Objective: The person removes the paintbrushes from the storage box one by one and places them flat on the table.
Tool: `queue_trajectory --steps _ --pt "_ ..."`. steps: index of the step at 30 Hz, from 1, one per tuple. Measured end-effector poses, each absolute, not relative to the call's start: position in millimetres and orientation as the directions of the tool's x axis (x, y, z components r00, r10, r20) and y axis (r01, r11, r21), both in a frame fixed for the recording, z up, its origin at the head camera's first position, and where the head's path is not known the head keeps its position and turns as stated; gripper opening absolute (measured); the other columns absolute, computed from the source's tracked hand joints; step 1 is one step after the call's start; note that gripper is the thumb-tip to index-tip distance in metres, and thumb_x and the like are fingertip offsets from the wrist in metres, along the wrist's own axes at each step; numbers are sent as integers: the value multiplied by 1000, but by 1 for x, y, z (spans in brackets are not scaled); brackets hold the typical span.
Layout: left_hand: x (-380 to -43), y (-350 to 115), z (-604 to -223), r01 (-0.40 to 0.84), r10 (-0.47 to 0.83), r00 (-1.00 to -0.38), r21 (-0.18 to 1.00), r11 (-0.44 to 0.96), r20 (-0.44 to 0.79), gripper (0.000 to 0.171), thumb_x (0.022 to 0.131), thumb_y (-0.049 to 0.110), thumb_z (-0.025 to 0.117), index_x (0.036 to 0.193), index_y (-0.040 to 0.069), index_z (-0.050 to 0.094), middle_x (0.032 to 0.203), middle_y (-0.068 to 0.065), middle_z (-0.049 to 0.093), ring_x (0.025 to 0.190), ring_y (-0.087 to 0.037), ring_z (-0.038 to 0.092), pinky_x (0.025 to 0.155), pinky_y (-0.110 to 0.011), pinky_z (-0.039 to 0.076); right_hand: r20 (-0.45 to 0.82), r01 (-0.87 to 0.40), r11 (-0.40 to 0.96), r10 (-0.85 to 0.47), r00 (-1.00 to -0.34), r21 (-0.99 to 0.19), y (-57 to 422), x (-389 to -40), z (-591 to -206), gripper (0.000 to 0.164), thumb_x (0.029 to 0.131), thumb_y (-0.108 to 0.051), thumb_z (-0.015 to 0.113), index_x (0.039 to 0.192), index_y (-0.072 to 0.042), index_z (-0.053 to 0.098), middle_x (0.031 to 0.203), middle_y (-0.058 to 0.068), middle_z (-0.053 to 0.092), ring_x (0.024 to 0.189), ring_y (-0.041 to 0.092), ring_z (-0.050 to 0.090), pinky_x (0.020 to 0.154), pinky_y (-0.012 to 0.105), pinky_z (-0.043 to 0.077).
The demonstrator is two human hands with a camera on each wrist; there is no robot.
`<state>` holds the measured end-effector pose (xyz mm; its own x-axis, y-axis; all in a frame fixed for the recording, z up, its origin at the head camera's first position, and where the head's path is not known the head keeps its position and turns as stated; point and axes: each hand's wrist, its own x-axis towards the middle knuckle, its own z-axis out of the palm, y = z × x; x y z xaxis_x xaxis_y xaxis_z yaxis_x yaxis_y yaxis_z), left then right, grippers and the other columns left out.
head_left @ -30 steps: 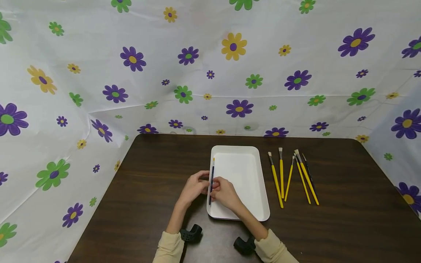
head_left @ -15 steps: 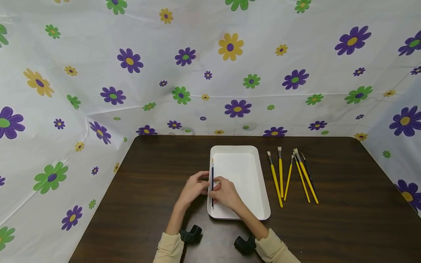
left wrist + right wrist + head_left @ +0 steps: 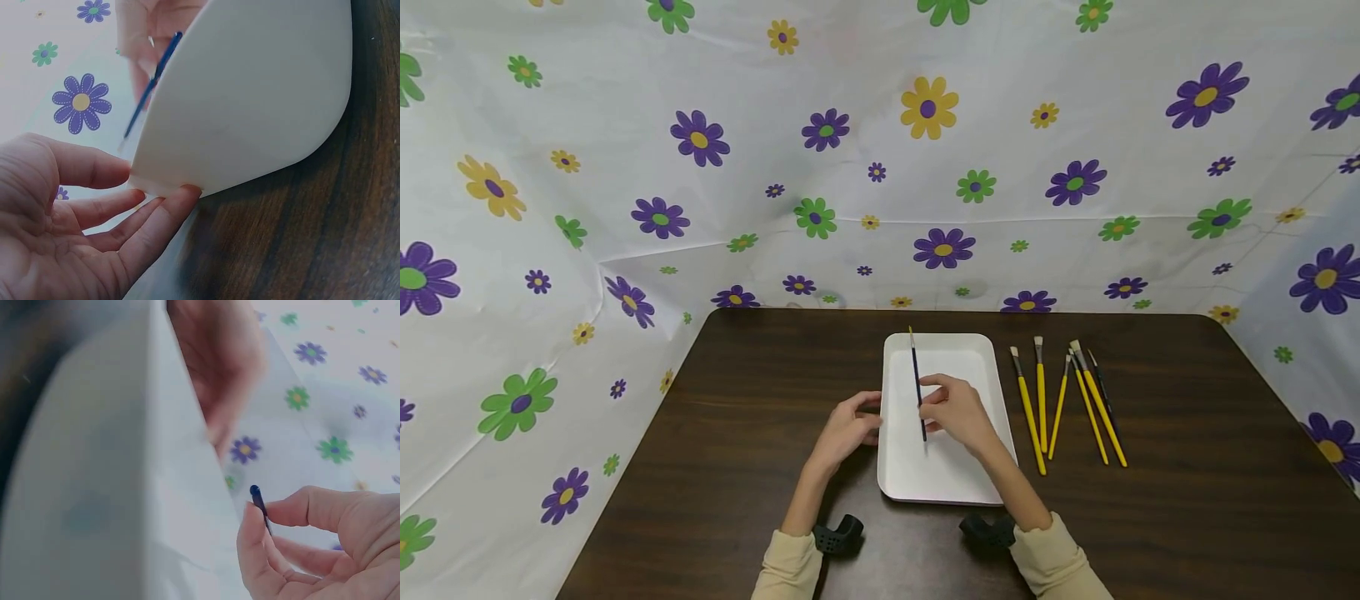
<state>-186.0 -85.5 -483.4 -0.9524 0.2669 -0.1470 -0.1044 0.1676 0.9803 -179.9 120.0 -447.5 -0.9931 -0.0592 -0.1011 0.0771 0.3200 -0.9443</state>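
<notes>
A slim paintbrush with a dark blue handle and a yellow tip is pinched by my right hand above the white tray. Its bristle end points away from me. The right wrist view shows the brush's handle end between thumb and fingertips. At the tray's left side, my left hand holds the edge. Up close in the left wrist view, the left thumb meets the rim and the other fingertips lie against the outer wall.
Several yellow-handled paintbrushes and a dark-handled paintbrush lie right of the tray on the brown wooden table. A flowered cloth hangs behind and at the sides.
My right hand has lifted the blue paintbrush off the tray's left edge and brought it rightward over the tray. My left hand stays at the tray's left side.
</notes>
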Motion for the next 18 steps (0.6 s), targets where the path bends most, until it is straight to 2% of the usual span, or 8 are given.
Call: queue_trajectory --steps 7,18 --pt "-185 -85 -482 -93 274 -952 982 163 -135 48 95 2 59 141 -9 55 135 -28 58 102 -37 70 75 -42 63 -77 59 341 -38 -996 -938 153 -185 -434 47 90 9 70 136 10 60 91 17 67 72 25 71 66 34 63" --pt "-185 -85 -482 -96 271 -953 983 157 -137 47 95 3 59 141 -8 56 134 -26 60 101 -33 70 77 -41 63 11 10 482 41 -999 -876 209 -184 -424 45 92 9 69 135 15 58 94 22 67 76 28 71 65 32 62"
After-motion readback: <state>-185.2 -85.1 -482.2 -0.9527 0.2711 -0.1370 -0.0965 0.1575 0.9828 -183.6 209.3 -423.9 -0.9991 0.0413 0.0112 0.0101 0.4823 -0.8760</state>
